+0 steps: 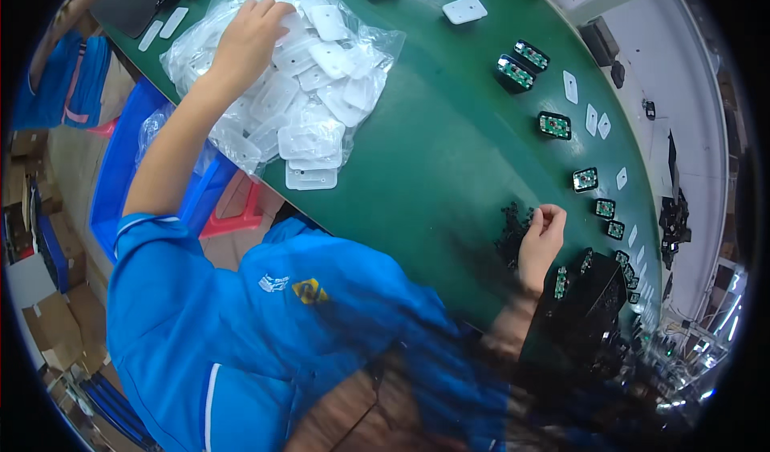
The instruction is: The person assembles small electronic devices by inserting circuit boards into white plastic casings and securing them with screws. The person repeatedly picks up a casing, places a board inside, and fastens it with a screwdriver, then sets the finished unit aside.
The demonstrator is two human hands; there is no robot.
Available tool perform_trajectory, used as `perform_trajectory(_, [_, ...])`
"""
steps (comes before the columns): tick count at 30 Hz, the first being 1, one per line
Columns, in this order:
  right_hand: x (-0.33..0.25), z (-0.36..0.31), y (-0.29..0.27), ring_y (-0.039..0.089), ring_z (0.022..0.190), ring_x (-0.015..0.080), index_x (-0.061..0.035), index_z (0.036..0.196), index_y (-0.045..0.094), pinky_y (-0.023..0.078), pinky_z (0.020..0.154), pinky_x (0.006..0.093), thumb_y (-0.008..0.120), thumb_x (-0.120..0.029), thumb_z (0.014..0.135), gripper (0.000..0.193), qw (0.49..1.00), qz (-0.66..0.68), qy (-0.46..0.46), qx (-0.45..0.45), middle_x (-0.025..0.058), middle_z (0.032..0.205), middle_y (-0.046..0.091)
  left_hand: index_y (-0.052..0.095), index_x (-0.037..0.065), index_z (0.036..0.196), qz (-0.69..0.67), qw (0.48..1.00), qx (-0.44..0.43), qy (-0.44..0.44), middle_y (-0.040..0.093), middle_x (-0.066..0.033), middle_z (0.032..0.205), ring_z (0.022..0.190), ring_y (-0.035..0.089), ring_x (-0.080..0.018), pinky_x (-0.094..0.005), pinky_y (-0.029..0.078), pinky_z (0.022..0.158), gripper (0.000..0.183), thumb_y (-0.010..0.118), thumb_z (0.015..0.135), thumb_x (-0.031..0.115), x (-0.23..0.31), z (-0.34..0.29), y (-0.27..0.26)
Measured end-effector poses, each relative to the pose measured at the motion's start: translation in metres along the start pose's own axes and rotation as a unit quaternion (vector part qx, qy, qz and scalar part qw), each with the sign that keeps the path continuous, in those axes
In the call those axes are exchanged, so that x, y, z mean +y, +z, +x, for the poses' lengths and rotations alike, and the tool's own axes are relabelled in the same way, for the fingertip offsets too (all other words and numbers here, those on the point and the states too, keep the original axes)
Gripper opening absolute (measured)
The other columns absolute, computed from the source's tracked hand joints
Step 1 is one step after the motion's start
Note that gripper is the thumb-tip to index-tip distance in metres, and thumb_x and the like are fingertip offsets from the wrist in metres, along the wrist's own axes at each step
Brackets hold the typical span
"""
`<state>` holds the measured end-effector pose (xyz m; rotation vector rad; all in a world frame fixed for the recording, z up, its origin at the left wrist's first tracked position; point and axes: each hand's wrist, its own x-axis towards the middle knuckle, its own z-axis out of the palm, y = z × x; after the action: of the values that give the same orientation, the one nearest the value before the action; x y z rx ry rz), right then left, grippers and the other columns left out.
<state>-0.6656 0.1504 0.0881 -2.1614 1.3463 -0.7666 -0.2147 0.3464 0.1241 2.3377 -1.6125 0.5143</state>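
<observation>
Nearest, the right hand (543,243) is resting beside a heap of small black pieces (511,231), thumb and fingers bunching narrowly; whether it is pinching a piece, I cannot tell. To its right and beyond, black cases (554,125) are lying open in a curving row, green boards showing, so these are seemingly awaiting covers. Loose white plates (570,87) are lying beside several of them, apparently set out but not fitted.

Farther left, a clear bag (387,47) is spilling its large pile of white plates, so much is seemingly remaining. The left hand (255,35) is curling over that pile; its fingertips are hiding any grip, so I cannot tell what it is holding. At the far side, two white-topped pieces (465,10) are sitting apart, possibly covered already.

The tabletop (433,139) is offering a broad open stretch between bag and cases. Its near edge is slanting close under the bag, above a blue bin (116,171); its right edge is curving just past the loose plates.
</observation>
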Motion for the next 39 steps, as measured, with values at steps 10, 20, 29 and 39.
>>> perform_trajectory(10, [-0.117, -0.008, 0.028, 0.06, 0.086, 0.0167, -0.0013, 0.097, 0.053, 0.048, 0.081, 0.0281, 0.063, 0.006, 0.082, 0.019, 0.855, 0.516, -0.002, -0.059, 0.0107, 0.091, 0.063, 0.063, 0.004, 0.102, -0.631, 0.756, -0.169, -0.041, 0.066, -0.0093, 0.092, 0.085, 0.062, -0.0164, -0.0287, 0.049, 0.076, 0.019, 0.058, 0.089, 0.017, 0.181, -0.027, -0.015])
perform_trajectory(20, [-0.115, -0.02, 0.044, 0.054, 0.086, 0.0161, -0.0021, 0.094, 0.061, 0.044, 0.075, 0.0276, 0.067, -0.003, 0.082, 0.013, 0.932, 0.355, -0.062, -0.032, 0.0074, 0.091, 0.059, 0.064, 0.002, 0.095, -0.679, 0.657, -0.283, -0.165, 0.066, -0.0075, 0.083, 0.074, 0.061, -0.0137, -0.0283, 0.048, 0.064, 0.021, 0.061, 0.088, 0.021, 0.221, -0.017, -0.016])
perform_trajectory(29, [-0.1, -0.012, 0.026, 0.05, 0.067, 0.0098, -0.0017, 0.085, 0.061, 0.04, 0.056, 0.0224, 0.067, -0.005, 0.083, 0.008, 0.956, 0.262, -0.066, -0.117, 0.0044, 0.084, 0.058, 0.057, 0.005, 0.115, -0.646, 0.708, -0.276, -0.066, 0.06, -0.0135, 0.098, 0.078, 0.063, -0.0219, -0.0307, 0.052, 0.068, 0.027, 0.058, 0.088, 0.01, 0.215, -0.019, -0.007])
perform_trajectory(39, [-0.1, -0.025, 0.048, 0.057, 0.071, 0.0096, 0.0002, 0.094, 0.057, 0.046, 0.063, 0.0227, 0.06, 0.001, 0.087, 0.008, 0.871, 0.47, 0.043, -0.135, 0.0046, 0.085, 0.058, 0.051, 0.0, 0.116, -0.688, 0.662, -0.25, -0.162, 0.063, -0.007, 0.083, 0.07, 0.062, -0.0142, -0.0274, 0.05, 0.066, 0.029, 0.056, 0.087, 0.0, 0.218, -0.031, 0.001])
